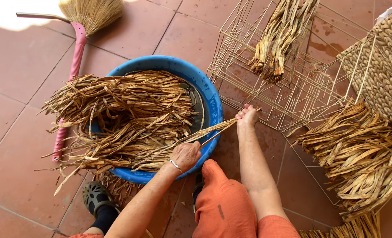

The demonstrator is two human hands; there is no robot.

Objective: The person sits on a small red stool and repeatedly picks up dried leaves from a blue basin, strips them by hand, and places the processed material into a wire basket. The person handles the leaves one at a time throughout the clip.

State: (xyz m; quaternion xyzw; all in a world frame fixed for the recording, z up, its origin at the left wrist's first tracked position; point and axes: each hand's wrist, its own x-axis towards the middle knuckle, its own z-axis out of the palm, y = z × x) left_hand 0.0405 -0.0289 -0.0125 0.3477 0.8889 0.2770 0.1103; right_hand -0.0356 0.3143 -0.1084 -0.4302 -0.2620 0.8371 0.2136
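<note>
Terracotta tile floor (pixel 24 66), blue basin (pixel 211 94) piled w/ dried reeds (pixel 125 114). Left hand (pixel 186 155) closed on a reed strand (pixel 216 130) at basin rim; right hand (pixel 247 115) pinches its far end, prob. touching the wire frame (pixel 249 53). Broom (pixel 79 26) lies left.

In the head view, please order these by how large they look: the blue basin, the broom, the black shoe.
1. blue basin
2. broom, long but thin, partly hidden by the fibres
3. black shoe, clearly the smallest
</note>
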